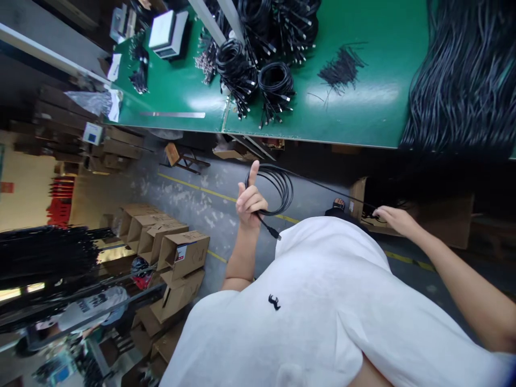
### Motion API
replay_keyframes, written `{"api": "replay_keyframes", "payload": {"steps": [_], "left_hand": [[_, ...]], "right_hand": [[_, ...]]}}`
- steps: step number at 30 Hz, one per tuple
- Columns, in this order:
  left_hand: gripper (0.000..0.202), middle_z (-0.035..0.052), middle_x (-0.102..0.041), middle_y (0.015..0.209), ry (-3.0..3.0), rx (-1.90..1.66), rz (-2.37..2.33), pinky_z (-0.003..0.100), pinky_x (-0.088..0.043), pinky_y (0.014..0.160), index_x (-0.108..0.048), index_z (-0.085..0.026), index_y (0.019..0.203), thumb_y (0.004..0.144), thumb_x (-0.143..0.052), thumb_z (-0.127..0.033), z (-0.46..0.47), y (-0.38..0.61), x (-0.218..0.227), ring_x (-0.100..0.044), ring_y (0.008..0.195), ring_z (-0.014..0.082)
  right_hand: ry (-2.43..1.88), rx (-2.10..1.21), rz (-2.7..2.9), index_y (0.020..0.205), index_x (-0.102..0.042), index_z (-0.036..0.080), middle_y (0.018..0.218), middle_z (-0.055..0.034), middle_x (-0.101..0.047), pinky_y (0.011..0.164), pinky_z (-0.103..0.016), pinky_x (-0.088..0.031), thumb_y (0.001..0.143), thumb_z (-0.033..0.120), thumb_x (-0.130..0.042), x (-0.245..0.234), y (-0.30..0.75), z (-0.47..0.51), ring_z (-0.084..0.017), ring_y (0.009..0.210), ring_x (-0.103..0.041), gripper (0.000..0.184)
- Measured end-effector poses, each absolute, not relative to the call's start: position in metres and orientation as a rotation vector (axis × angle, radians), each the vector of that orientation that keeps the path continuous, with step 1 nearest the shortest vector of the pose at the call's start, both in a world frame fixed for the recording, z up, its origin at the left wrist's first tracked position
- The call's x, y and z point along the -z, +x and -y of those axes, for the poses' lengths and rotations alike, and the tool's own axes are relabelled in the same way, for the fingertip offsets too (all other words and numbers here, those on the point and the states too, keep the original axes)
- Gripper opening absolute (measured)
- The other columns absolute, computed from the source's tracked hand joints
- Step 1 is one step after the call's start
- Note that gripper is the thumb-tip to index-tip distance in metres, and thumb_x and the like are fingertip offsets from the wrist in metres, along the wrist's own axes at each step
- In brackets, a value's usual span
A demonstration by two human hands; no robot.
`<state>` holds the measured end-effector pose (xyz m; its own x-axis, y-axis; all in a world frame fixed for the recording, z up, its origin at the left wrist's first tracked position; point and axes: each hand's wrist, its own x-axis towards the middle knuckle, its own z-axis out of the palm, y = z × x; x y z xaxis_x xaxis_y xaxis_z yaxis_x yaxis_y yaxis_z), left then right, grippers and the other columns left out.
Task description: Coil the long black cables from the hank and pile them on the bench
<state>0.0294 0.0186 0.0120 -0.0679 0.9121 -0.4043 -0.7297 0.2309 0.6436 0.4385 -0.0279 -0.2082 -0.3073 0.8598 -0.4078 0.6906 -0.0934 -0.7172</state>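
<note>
My left hand (250, 203) is closed around one side of a looped black cable (287, 188), its index finger pointing up. A plug end of that cable (274, 232) hangs below the hand, close to my white shirt. From the loops a single length runs right to my right hand (393, 219), which pinches it between thumb and fingers at arm's length. Both hands are in the air in front of the green table (363, 126). The cable's far end past my right hand cannot be made out.
On the table lie coiled cable bundles (276, 83), a heap of short black ties (342, 67), a metal ruler (173, 114) and a thick spread of long black cables (463, 80). Open cardboard boxes (183, 252) line the floor at left. A wooden stool (183, 157) stands under the table edge.
</note>
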Motion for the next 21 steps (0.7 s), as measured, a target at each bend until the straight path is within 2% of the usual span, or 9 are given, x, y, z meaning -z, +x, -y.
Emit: {"api": "replay_keyframes", "payload": {"steps": [3,5,7,9,11,14,16,18,21], "left_hand": [[0.032,-0.0083,-0.051,0.054,0.348,-1.129,-1.022,0.009,-0.037,0.043,-0.06,-0.021,0.126,0.096,-0.057,-0.031,-0.025,0.033,0.001,-0.049,0.042,0.0016],[0.03,0.0002,-0.067,0.071,0.437,-0.886,-1.054,0.016,-0.05,0.058,-0.065,-0.015,0.112,0.088,-0.067,-0.032,-0.023,0.044,0.017,-0.066,0.063,0.0086],[0.034,0.0098,-0.074,0.091,0.501,-0.691,-1.025,0.026,-0.056,0.074,-0.066,-0.012,0.103,0.081,-0.075,-0.036,-0.018,0.059,0.033,-0.072,0.085,0.0181],[0.042,0.015,-0.074,0.099,0.53,-0.517,-0.943,0.033,-0.055,0.083,-0.066,-0.01,0.101,0.075,-0.08,-0.04,-0.009,0.073,0.044,-0.072,0.093,0.0232],[0.047,0.0146,-0.074,0.09,0.559,-0.366,-0.828,0.034,-0.055,0.079,-0.067,-0.009,0.101,0.073,-0.081,-0.044,-0.001,0.083,0.047,-0.072,0.083,0.022],[0.047,0.003,-0.063,0.064,0.552,-0.271,-0.678,0.028,-0.05,0.06,-0.067,-0.009,0.1,0.075,-0.078,-0.047,0.005,0.09,0.04,-0.057,0.053,0.0117],[0.043,-0.0028,-0.053,0.057,0.509,-0.259,-0.619,0.025,-0.044,0.052,-0.067,-0.011,0.098,0.075,-0.078,-0.046,0.006,0.093,0.031,-0.045,0.046,0.0078],[0.043,-0.003,-0.051,0.057,0.489,-0.216,-0.57,0.025,-0.043,0.051,-0.067,-0.011,0.096,0.073,-0.079,-0.045,0.004,0.094,0.023,-0.043,0.046,0.0077],[0.043,-0.0023,-0.05,0.057,0.506,-0.167,-0.543,0.026,-0.043,0.051,-0.067,-0.012,0.094,0.072,-0.08,-0.046,0.0,0.089,0.012,-0.044,0.047,0.0088]], "right_hand": [[-1.473,-1.066,2.339,0.082,-0.068,0.023,0.084,-0.0078,-0.071,0.057,-0.029,-0.039,0.097,0.047,-0.039,0.162,0.419,0.045,-0.021,0.072,-0.065,0.041],[-1.183,-0.931,2.49,0.088,-0.069,0.022,0.081,-0.0057,-0.068,0.057,-0.027,-0.038,0.1,0.044,-0.039,0.116,0.396,0.042,-0.017,0.071,-0.064,0.04],[-0.962,-0.837,2.538,0.093,-0.069,0.021,0.079,-0.0053,-0.065,0.059,-0.026,-0.037,0.102,0.041,-0.037,0.073,0.371,0.027,-0.015,0.07,-0.061,0.039],[-0.939,-0.707,2.584,0.094,-0.069,0.019,0.08,-0.0063,-0.064,0.059,-0.027,-0.036,0.102,0.038,-0.037,0.047,0.351,0.002,-0.015,0.07,-0.06,0.038],[-1.016,-0.591,2.673,0.091,-0.069,0.017,0.081,-0.0079,-0.064,0.06,-0.028,-0.036,0.1,0.033,-0.041,0.038,0.337,-0.022,-0.017,0.07,-0.06,0.034],[-1.068,-0.501,2.725,0.096,-0.068,0.014,0.096,-0.0125,-0.066,0.07,-0.032,-0.041,0.095,0.022,-0.045,0.042,0.325,-0.04,-0.02,0.077,-0.061,0.025],[-1.018,-0.472,2.637,0.11,-0.065,0.011,0.115,-0.0169,-0.064,0.084,-0.037,-0.044,0.091,0.017,-0.046,0.042,0.315,-0.038,-0.024,0.096,-0.062,0.027],[-0.857,-0.513,2.575,0.119,-0.061,0.012,0.127,-0.0172,-0.06,0.099,-0.043,-0.04,0.088,0.017,-0.048,0.039,0.304,-0.034,-0.026,0.112,-0.058,0.034],[-0.641,-0.733,2.588,0.111,-0.064,0.018,0.111,-0.0089,-0.068,0.098,-0.038,-0.04,0.086,0.017,-0.048,0.036,0.292,-0.038,-0.021,0.102,-0.062,0.029]]}}
